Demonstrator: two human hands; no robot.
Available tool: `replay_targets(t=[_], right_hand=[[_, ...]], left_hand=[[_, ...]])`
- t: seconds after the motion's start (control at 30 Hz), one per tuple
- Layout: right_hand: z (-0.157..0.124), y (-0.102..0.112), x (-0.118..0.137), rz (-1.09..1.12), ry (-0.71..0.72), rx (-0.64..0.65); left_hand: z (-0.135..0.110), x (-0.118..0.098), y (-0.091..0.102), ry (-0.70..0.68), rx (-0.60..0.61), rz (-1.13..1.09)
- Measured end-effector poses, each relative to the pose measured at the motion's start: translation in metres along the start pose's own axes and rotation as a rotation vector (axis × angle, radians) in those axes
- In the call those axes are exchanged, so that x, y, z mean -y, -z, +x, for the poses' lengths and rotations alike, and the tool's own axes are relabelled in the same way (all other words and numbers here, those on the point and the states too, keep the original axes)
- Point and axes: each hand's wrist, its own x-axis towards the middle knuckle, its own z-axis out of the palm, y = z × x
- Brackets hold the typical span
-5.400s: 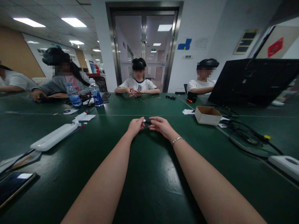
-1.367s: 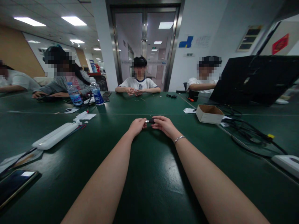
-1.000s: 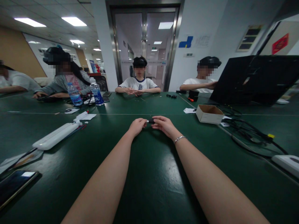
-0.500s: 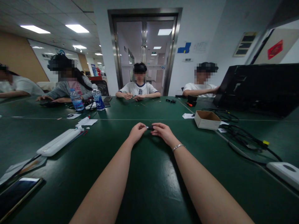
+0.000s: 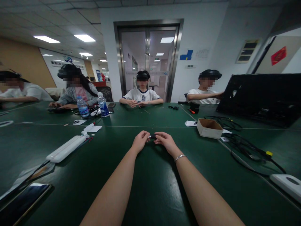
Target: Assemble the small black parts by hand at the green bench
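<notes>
A small black object with a silver metal end [image 5: 152,136] spans the gap between my two hands, just above the green table [image 5: 150,182]. Its kind is too small to make out. My left hand [image 5: 140,140] pinches the silver end between thumb and fingertips. The fingers of my right hand [image 5: 166,141] are closed on the black end. A silver bracelet [image 5: 181,157] circles my right wrist. Fingertips partly cover the object at both ends.
To the left lie a white power strip [image 5: 67,149] and a phone [image 5: 25,202]. Two water bottles [image 5: 103,105] stand farther back. On the right are an open cardboard box [image 5: 209,131], black cables [image 5: 246,149] and a monitor [image 5: 261,100]. Several people sit around the table.
The whole view has shifted slightly downward and to the right in the picture. Both hands keep hold of the small black object in nearly the same pose.
</notes>
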Motion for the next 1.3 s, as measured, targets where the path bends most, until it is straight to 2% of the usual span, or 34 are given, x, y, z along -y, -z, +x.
replay_targets(t=[0.07,0.23,0.43,0.63,0.87,0.97,1.1,1.3], right_hand=[[0.0004,0.0001,-0.0003,-0.01,0.0,0.005],[0.001,-0.0002,-0.0004,-0.028,0.001,0.012],[0.0025,-0.0001,-0.001,-0.028,0.0,0.013],[0.0038,0.0,-0.0006,-0.026,-0.006,0.016],[0.0059,0.0007,-0.0004,-0.013,-0.019,0.009],[0.006,-0.0001,0.0003,-0.008,-0.022,0.003],[0.0059,-0.0011,0.0014,0.0,-0.026,-0.003],[0.0052,-0.0015,0.0029,0.001,-0.032,0.007]], left_hand=[[0.0001,0.0008,0.0005,-0.03,0.02,0.026],[-0.001,-0.0007,0.0018,-0.07,-0.017,0.104],[-0.0004,-0.0006,0.0007,0.004,0.02,0.096],[0.0026,0.0027,0.0004,-0.083,-0.028,0.134],[0.0052,0.0046,0.0017,0.008,-0.002,0.148],[0.0064,0.0056,0.0024,-0.004,0.014,0.13],[0.0061,0.0038,0.0031,-0.033,-0.036,0.154],[0.0041,0.0042,0.0022,0.007,-0.022,0.195]])
